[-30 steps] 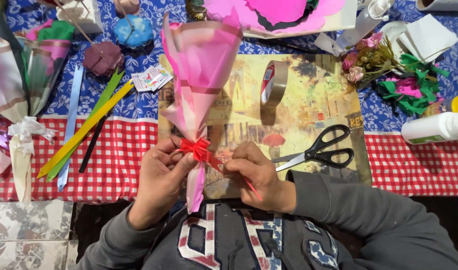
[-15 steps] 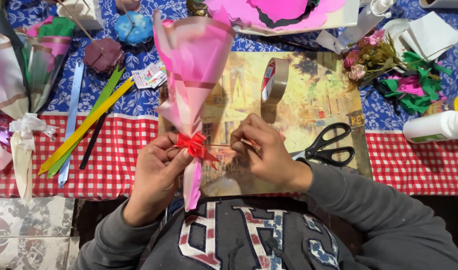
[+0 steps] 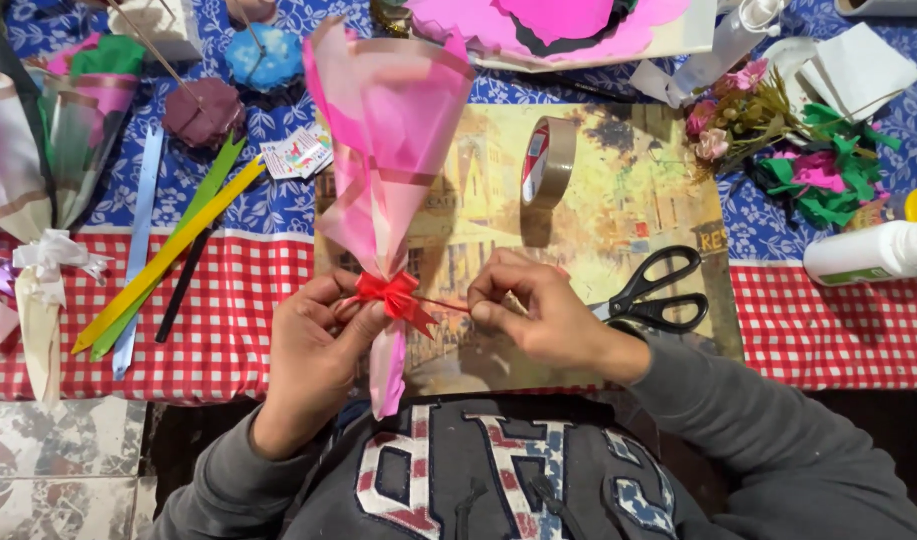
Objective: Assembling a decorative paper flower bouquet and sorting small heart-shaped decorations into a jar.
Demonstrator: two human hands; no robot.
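A pink paper bouquet cone (image 3: 388,150) lies over a picture-printed board (image 3: 598,200), its narrow neck tied with a red ribbon bow (image 3: 396,296). My left hand (image 3: 313,345) pinches the neck and the bow from the left. To the right of the bow, my right hand (image 3: 533,315) grips the thin red ribbon end, which runs taut from the bow to its fingers. The cone's pink tail hangs down past the table's edge toward my grey sweatshirt.
Black scissors (image 3: 658,295) lie just right of my right hand. A roll of tape (image 3: 546,162) stands on the board. Coloured paper strips (image 3: 168,255) and wrapped cones (image 3: 38,170) lie at left. Paper flowers (image 3: 808,160) and a white bottle (image 3: 868,252) sit at right.
My right hand moved from below the bow up and to the right, drawing the ribbon end out taut. The left hand stayed at the bow.
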